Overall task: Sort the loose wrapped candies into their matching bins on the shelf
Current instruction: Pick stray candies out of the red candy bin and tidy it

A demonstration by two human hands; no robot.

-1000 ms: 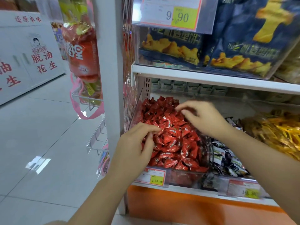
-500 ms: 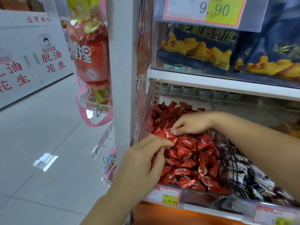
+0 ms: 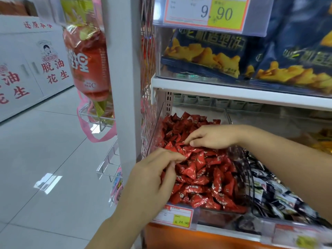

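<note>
A clear plastic bin (image 3: pixel 222 215) at the left end of the shelf holds a heap of red wrapped candies (image 3: pixel 206 177). My left hand (image 3: pixel 152 178) is at the bin's near left side, its thumb and fingers pinching a red candy at the top of the heap. My right hand (image 3: pixel 213 136) reaches in from the right over the middle of the heap, fingertips curled round another red candy. To the right, a second bin holds black-and-white wrapped candies (image 3: pixel 276 198). Yellow wrapped candies (image 3: pixel 323 142) show at the far right edge.
A white shelf post (image 3: pixel 122 87) stands left of the bin, with a hanging red snack bag (image 3: pixel 88 65) and wire racks (image 3: pixel 109 159). Dark blue snack bags (image 3: pixel 206 54) fill the shelf above. Price tags (image 3: pixel 177 216) line the shelf front. Grey floor tiles (image 3: pixel 45 159) lie left.
The view has closed in on the red candy bin. My right hand has moved down from the back of the heap onto its middle. My left hand stays at the near left side.
</note>
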